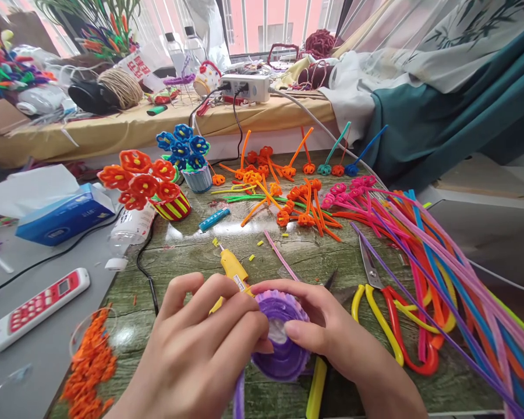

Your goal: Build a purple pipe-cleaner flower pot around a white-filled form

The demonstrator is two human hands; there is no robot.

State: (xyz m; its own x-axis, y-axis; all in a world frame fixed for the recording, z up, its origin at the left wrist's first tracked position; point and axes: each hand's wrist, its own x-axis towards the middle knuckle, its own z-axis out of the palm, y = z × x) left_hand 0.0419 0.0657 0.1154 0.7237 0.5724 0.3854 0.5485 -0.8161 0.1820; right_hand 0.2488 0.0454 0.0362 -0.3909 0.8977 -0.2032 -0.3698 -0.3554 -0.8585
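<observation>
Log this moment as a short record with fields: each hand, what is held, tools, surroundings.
left hand: grips the purple cup from its left side
right hand: holds the same cup, thumb over the rim
tools: yellow glue gun just beyond the hands; scissors to the right
right side: long loose pipe cleaners
left side: orange scraps, remote, tissue box
farther back: orange flower pot, blue flower pot

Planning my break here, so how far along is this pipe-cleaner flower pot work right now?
Done: two pots look finished, the orange-flower pot and the blue-flower pot. In hand: the left hand and right hand hold a purple cup, a purple strand trailing from it. Left: the cup has no flowers in it; loose orange flowers and pink flowers lie unmounted on the table.
</observation>
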